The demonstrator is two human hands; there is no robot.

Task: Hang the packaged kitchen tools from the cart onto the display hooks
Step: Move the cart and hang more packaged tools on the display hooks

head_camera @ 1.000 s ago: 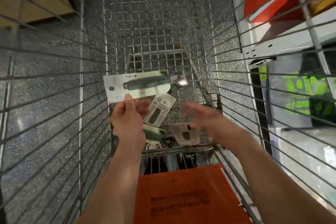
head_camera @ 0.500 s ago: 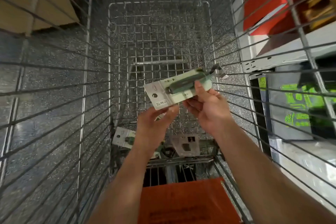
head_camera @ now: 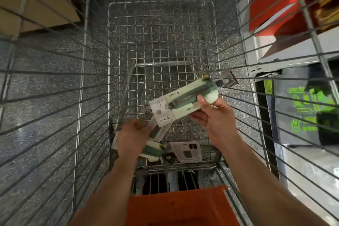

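Note:
I look down into a wire shopping cart [head_camera: 161, 29]. My right hand [head_camera: 214, 117] grips a packaged kitchen tool [head_camera: 183, 102] on a pale green card, held tilted above the cart floor, its metal head [head_camera: 227, 79] pointing toward the right cart wall. My left hand [head_camera: 132, 137] reaches down low at the near end of the cart, blurred, over more packaged tools [head_camera: 157, 132]. Whether its fingers hold one is unclear. Another pale green pack [head_camera: 152, 149] and a white-carded pack [head_camera: 187, 150] lie on the cart floor near the handle end.
An orange child-seat flap [head_camera: 176, 205] sits at the near end of the cart. Cardboard boxes [head_camera: 34, 5] stand on the floor to the left. A white shelf unit [head_camera: 286, 46] with red packaging [head_camera: 269, 0] stands to the right. The floor is speckled grey.
The green-carded tool passed from my left hand to my right hand and moved right. My left hand dropped back down to the packs on the cart floor.

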